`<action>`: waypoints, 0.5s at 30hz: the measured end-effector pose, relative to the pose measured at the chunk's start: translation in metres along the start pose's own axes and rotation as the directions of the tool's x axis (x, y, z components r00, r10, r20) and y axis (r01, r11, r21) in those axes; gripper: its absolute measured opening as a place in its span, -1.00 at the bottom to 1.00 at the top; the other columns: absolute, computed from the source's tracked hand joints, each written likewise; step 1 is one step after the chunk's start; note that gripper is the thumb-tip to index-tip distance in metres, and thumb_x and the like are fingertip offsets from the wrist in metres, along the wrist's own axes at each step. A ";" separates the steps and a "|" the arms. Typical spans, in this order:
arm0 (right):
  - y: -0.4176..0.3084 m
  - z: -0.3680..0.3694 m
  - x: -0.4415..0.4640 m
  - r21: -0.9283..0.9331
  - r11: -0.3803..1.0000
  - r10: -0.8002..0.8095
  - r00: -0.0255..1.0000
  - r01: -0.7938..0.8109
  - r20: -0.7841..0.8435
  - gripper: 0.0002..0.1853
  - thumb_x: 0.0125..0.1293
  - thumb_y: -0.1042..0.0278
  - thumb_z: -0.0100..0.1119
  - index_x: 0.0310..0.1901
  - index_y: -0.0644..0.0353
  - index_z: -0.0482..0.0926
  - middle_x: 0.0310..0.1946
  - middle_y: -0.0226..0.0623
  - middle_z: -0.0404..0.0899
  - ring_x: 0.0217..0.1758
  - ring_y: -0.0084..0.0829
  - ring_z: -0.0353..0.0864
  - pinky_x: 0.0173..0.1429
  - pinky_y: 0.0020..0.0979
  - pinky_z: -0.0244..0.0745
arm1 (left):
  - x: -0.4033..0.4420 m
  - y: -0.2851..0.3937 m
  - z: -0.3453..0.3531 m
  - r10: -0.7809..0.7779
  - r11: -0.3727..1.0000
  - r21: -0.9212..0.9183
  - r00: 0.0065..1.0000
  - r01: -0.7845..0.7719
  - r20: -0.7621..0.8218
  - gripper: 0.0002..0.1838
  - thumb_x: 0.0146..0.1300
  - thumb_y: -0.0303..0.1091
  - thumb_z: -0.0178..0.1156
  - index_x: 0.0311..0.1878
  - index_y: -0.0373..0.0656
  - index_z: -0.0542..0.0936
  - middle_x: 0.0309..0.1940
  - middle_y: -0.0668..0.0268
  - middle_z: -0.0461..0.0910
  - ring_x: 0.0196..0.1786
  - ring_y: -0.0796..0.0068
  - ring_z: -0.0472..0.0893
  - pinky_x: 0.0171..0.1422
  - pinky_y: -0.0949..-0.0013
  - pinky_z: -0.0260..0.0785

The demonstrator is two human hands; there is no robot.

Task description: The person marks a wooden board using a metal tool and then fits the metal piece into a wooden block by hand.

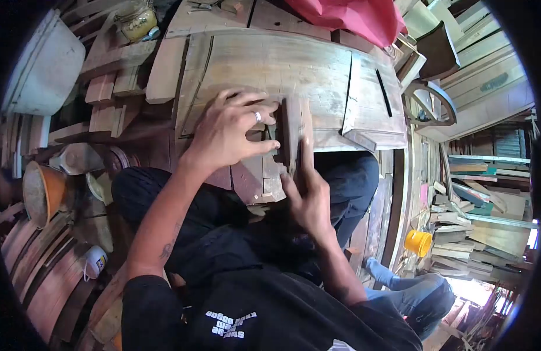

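Steadying the long brown wooden block (293, 126) seems the step: right hand (310, 202) grips it, left hand (231, 131) arches loosely spread alongside; the next move calls for firm support.

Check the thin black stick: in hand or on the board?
On the board: the thin black stick lies there, apart from left hand and right hand.
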State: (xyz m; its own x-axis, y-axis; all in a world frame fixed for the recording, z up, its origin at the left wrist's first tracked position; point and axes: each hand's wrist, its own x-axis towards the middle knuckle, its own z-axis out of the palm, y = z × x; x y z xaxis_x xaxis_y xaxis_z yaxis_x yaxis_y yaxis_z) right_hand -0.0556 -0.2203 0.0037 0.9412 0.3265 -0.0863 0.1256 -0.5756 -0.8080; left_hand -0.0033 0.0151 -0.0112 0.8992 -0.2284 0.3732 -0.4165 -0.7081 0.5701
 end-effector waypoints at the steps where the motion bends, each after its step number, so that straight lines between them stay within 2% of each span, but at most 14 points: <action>1: -0.001 0.003 0.002 -0.008 1.000 0.015 1.000 -0.015 -0.022 -0.16 0.46 0.45 0.25 0.68 0.32 0.06 0.33 0.37 0.54 0.28 -0.12 0.71 0.33 -0.26 0.54 | -0.001 0.000 0.001 -0.009 1.000 0.007 1.000 0.009 -0.011 -0.53 0.02 -0.07 0.61 0.01 -0.02 0.79 0.33 0.21 0.66 0.44 0.12 0.54 0.62 -0.03 0.19; 3: -0.005 0.006 -0.001 -0.043 0.998 0.033 0.999 -0.034 -0.035 -0.15 0.46 0.44 0.24 0.69 0.30 0.04 0.35 0.35 0.53 0.30 -0.07 0.70 0.35 -0.26 0.53 | 0.000 0.002 -0.003 -0.042 0.999 0.011 0.999 0.042 -0.012 -0.48 0.00 -0.06 0.62 0.05 0.00 0.79 0.34 0.20 0.65 0.44 0.07 0.53 0.62 -0.02 0.20; 4: -0.006 0.006 -0.014 -0.073 0.996 0.040 0.999 -0.042 -0.023 -0.14 0.47 0.43 0.24 0.69 0.28 0.04 0.36 0.35 0.51 0.31 -0.04 0.70 0.36 -0.26 0.52 | 0.000 0.004 -0.001 -0.029 0.998 0.058 0.996 0.034 -0.086 -0.51 0.04 0.04 0.58 0.00 0.01 0.82 0.28 0.27 0.70 0.40 0.16 0.57 0.61 0.03 0.24; 5: -0.001 0.007 -0.025 -0.014 0.998 0.069 0.998 -0.069 -0.001 -0.14 0.47 0.42 0.23 0.69 0.29 0.02 0.41 0.33 0.48 0.35 0.01 0.67 0.39 -0.25 0.50 | 0.000 0.003 -0.001 -0.014 0.999 0.031 0.997 0.016 -0.078 -0.50 0.04 0.04 0.57 0.01 -0.01 0.82 0.27 0.26 0.70 0.39 0.16 0.58 0.60 0.04 0.24; 6: -0.002 0.005 -0.029 -0.081 0.996 0.031 0.999 -0.031 0.005 -0.14 0.47 0.44 0.22 0.69 0.29 0.02 0.37 0.31 0.52 0.35 -0.06 0.67 0.40 -0.25 0.50 | 0.001 0.002 -0.002 0.001 1.000 0.001 0.998 -0.001 -0.066 -0.50 0.05 0.04 0.57 0.01 -0.03 0.82 0.26 0.26 0.71 0.38 0.17 0.58 0.60 0.04 0.24; 8: 0.002 -0.001 -0.022 -0.015 1.000 -0.015 1.000 0.015 0.013 -0.15 0.47 0.46 0.22 0.69 0.29 0.04 0.30 0.30 0.58 0.32 -0.16 0.69 0.37 -0.27 0.52 | 0.002 -0.003 -0.001 0.024 1.000 0.019 0.999 -0.023 -0.048 -0.48 0.06 0.04 0.57 0.03 -0.04 0.81 0.25 0.25 0.71 0.38 0.18 0.59 0.60 0.04 0.24; 9: 0.002 -0.002 -0.010 -0.051 0.999 -0.007 1.000 0.007 0.008 -0.16 0.47 0.47 0.23 0.69 0.29 0.06 0.25 0.29 0.62 0.30 -0.23 0.69 0.35 -0.28 0.54 | 0.001 -0.004 0.001 0.056 0.998 0.028 0.998 -0.056 -0.019 -0.47 0.07 0.03 0.56 0.05 -0.06 0.81 0.25 0.24 0.72 0.38 0.19 0.59 0.59 0.04 0.24; 10: -0.016 -0.007 0.003 -0.026 0.997 0.075 0.997 -0.074 0.027 -0.17 0.48 0.46 0.23 0.68 0.31 0.07 0.22 0.28 0.64 0.30 -0.18 0.70 0.35 -0.28 0.54 | 0.001 -0.002 -0.001 0.019 0.999 0.047 1.000 -0.018 -0.019 -0.46 0.08 0.04 0.55 0.08 -0.05 0.80 0.24 0.22 0.72 0.38 0.21 0.60 0.59 0.03 0.24; 12: -0.010 0.000 0.007 -0.046 0.999 0.010 1.000 -0.011 -0.027 -0.16 0.47 0.45 0.24 0.69 0.28 0.05 0.27 0.29 0.61 0.34 -0.09 0.69 0.37 -0.26 0.52 | 0.001 0.001 -0.002 0.000 0.998 0.066 0.999 0.003 -0.035 -0.46 0.09 0.05 0.54 0.09 -0.03 0.79 0.24 0.24 0.72 0.40 0.24 0.58 0.60 0.02 0.23; 14: -0.003 0.005 -0.015 -0.058 0.997 0.047 0.999 -0.048 -0.014 -0.14 0.47 0.43 0.24 0.70 0.27 0.03 0.34 0.31 0.55 0.40 -0.02 0.64 0.42 -0.24 0.49 | 0.000 0.001 0.002 0.008 1.000 -0.004 0.997 -0.009 -0.080 -0.46 0.09 0.05 0.53 0.11 -0.01 0.79 0.26 0.24 0.71 0.40 0.24 0.58 0.61 0.03 0.21; 15: -0.004 0.005 -0.024 -0.026 0.999 0.040 0.999 -0.040 0.005 -0.13 0.46 0.42 0.23 0.70 0.28 0.01 0.40 0.30 0.51 0.46 -0.02 0.59 0.46 -0.22 0.45 | 0.001 0.001 0.001 -0.001 1.000 -0.015 0.999 0.001 -0.054 -0.50 0.03 -0.05 0.60 0.05 -0.01 0.79 0.29 0.24 0.69 0.43 0.21 0.56 0.60 -0.02 0.22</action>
State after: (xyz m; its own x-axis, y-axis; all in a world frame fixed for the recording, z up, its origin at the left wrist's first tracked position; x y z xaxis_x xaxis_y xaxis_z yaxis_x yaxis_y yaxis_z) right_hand -0.0805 -0.2217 0.0063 0.9440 0.3067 -0.1214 0.0959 -0.6073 -0.7886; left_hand -0.0029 0.0141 -0.0109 0.8912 -0.1909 0.4116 -0.4180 -0.6982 0.5812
